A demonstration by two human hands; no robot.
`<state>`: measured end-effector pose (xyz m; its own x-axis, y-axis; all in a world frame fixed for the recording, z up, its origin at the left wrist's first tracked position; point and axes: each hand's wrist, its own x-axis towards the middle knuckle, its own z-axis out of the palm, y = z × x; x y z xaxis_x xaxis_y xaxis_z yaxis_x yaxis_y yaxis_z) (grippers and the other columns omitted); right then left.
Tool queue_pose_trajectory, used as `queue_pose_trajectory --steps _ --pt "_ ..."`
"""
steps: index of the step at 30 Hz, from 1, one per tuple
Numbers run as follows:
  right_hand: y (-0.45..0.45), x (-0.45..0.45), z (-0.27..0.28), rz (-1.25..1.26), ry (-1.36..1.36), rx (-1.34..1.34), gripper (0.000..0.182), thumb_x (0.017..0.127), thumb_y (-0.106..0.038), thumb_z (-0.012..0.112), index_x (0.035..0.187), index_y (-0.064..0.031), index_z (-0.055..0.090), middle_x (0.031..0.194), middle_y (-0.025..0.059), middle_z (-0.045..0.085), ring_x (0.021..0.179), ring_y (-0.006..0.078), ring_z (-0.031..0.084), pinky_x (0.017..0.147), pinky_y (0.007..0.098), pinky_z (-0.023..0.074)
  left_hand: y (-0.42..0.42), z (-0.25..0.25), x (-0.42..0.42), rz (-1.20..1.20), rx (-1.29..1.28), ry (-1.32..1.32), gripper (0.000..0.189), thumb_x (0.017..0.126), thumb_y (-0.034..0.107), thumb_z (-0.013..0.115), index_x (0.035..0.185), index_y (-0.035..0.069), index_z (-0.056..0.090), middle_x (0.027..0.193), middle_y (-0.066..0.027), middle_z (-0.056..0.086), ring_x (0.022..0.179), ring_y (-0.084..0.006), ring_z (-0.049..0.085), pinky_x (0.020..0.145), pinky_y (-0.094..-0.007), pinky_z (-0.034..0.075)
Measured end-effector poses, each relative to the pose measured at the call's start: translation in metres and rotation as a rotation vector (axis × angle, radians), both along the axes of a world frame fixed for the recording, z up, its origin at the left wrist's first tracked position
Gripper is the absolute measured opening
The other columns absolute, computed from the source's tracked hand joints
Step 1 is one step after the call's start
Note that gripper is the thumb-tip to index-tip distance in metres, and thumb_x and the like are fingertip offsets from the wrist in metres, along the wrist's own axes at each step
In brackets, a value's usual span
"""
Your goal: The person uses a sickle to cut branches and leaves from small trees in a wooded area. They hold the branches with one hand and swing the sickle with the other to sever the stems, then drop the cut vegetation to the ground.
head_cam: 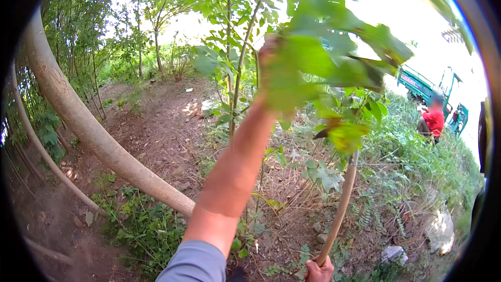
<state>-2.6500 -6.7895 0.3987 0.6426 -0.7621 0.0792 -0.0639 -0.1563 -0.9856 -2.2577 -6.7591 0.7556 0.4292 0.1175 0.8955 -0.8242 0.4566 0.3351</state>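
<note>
My left hand point(269, 49) is raised at the end of an outstretched arm, among broad green leaves point(309, 55). Motion blurs it, and leaves cover part of it, so its finger grip is not clear. Thin upright stems point(244, 53) of a sapling stand just left of this hand. Low at the bottom edge, my right hand point(319, 270) grips a long wooden handle point(341, 207). The handle slants up and slightly right. Its upper end disappears behind yellowing leaves point(346, 135), so whatever is fixed there is hidden.
A thick bare trunk point(94, 133) curves across the left side, with low weeds point(148, 231) beneath it. Pale rocks point(440, 231) lie on the grassy slope at right. Farther off, a person in red point(433, 119) is near a green cargo vehicle point(419, 82).
</note>
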Motion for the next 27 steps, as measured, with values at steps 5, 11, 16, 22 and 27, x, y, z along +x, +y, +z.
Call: queue_pose_trajectory --steps 5,11,16,22,27 --pt "0.017 0.013 0.072 -0.031 0.008 -0.01 0.021 0.076 -0.006 0.069 0.077 -0.0024 0.049 0.059 0.0025 0.051 0.046 0.0081 0.048 0.043 0.0256 0.0399 0.116 -0.02 -0.044 -0.052 -0.162 0.425 0.031 0.098 0.035 0.047 0.088 0.008 0.058 0.061 0.001 0.047 0.059 -0.013 0.048 0.073 -0.0382 0.049" --pt "0.012 0.038 0.074 0.017 -0.028 -0.117 0.024 0.076 -0.008 0.072 0.078 -0.0032 0.049 0.062 0.0028 0.048 0.055 0.0118 0.045 0.053 0.0287 0.0422 0.17 -0.119 -0.05 -0.364 -0.429 0.452 0.049 0.098 0.046 0.038 0.085 0.003 0.058 0.053 0.0025 0.032 0.051 -0.0125 0.041 0.073 -0.0351 0.05" --pt "0.02 0.075 0.106 0.19 -0.074 -0.101 0.023 0.077 -0.01 0.072 0.08 -0.0021 0.051 0.062 0.0032 0.051 0.056 0.0105 0.046 0.053 0.0281 0.0427 0.163 -0.172 -0.062 -0.383 -0.507 0.526 0.048 0.099 0.043 0.038 0.085 0.003 0.06 0.053 0.0012 0.032 0.051 -0.0147 0.04 0.078 -0.0368 0.048" --pt "0.006 0.104 0.106 0.241 0.154 -0.216 0.019 0.079 -0.012 0.069 0.078 -0.0025 0.052 0.061 0.0031 0.052 0.057 0.0095 0.049 0.052 0.0272 0.0435 0.157 -0.208 -0.07 -0.474 -0.611 0.598 0.047 0.1 0.042 0.038 0.085 0.003 0.062 0.052 0.002 0.03 0.05 -0.0135 0.038 0.077 -0.036 0.046" --pt "0.014 0.128 0.174 0.222 -0.264 -0.094 0.021 0.083 -0.012 0.066 0.072 -0.0089 0.049 0.058 -0.0024 0.049 0.046 0.0049 0.046 0.038 0.0196 0.038 0.174 -0.225 -0.065 -0.478 -0.624 0.607 0.047 0.1 0.041 0.038 0.085 0.004 0.063 0.052 0.0021 0.031 0.05 -0.0126 0.037 0.078 -0.0358 0.045"
